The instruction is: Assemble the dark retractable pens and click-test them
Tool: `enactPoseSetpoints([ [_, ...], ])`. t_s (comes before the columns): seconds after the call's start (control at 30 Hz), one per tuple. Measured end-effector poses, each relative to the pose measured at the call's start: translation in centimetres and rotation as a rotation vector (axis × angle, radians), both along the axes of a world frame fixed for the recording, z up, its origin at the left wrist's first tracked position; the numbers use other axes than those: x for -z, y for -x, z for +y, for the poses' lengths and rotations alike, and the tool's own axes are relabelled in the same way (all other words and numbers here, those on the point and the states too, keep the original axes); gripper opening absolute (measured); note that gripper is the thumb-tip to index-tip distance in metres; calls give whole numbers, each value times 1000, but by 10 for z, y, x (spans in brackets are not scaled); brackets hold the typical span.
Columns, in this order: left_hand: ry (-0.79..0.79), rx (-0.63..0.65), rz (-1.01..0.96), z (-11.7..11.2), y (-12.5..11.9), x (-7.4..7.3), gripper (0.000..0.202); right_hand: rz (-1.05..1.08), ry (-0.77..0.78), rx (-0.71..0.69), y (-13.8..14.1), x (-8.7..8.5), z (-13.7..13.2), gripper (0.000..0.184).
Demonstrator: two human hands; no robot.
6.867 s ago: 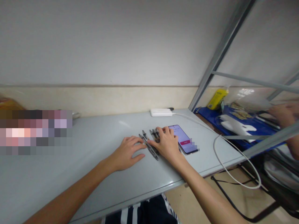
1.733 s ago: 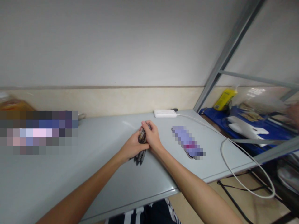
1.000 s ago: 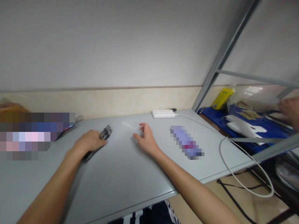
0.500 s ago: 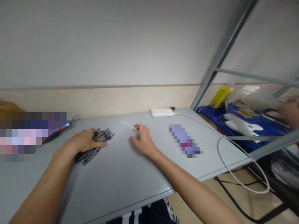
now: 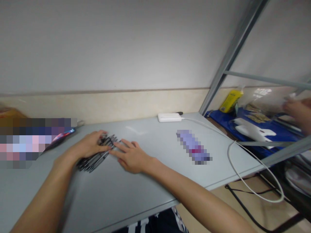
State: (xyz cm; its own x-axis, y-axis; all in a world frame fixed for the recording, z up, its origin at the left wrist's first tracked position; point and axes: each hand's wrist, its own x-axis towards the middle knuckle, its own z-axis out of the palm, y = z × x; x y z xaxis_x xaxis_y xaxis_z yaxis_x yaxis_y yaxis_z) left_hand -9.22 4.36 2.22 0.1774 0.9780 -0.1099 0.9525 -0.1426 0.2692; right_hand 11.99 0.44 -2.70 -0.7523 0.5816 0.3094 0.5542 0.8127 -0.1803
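A bundle of several dark, clear-barrelled pens [image 5: 93,161] lies slantwise on the grey tabletop [image 5: 116,197]. Over its middle rests my left hand [image 5: 89,145], fingers curled around the far side and thumb along the near side. From the right, my right hand [image 5: 133,158] reaches to the upper ends of the pens. Its fingers are stretched out and apart, with the tips at the pen ends; nothing is in its palm. Part of the bundle is hidden beneath my left hand.
A white power strip or adapter [image 5: 169,117] with a white cable [image 5: 229,155] sits near the wall. A pixelated flat item [image 5: 193,147] lies right of my hands. Beyond the metal frame [image 5: 216,82], another person's hand [image 5: 297,110] is over a blue surface with a yellow packet [image 5: 230,101].
My right hand has moved left, from the bare tabletop to the pens' upper ends, its fingers now pointing at them. My left hand stays on the pens, which look more evenly gathered.
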Motion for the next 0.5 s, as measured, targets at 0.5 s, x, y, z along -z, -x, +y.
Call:
enactPoseSetpoints([
  [0.5,-137,188,-74,19,9,31,69,-46,-95,34,2,1,7,36],
])
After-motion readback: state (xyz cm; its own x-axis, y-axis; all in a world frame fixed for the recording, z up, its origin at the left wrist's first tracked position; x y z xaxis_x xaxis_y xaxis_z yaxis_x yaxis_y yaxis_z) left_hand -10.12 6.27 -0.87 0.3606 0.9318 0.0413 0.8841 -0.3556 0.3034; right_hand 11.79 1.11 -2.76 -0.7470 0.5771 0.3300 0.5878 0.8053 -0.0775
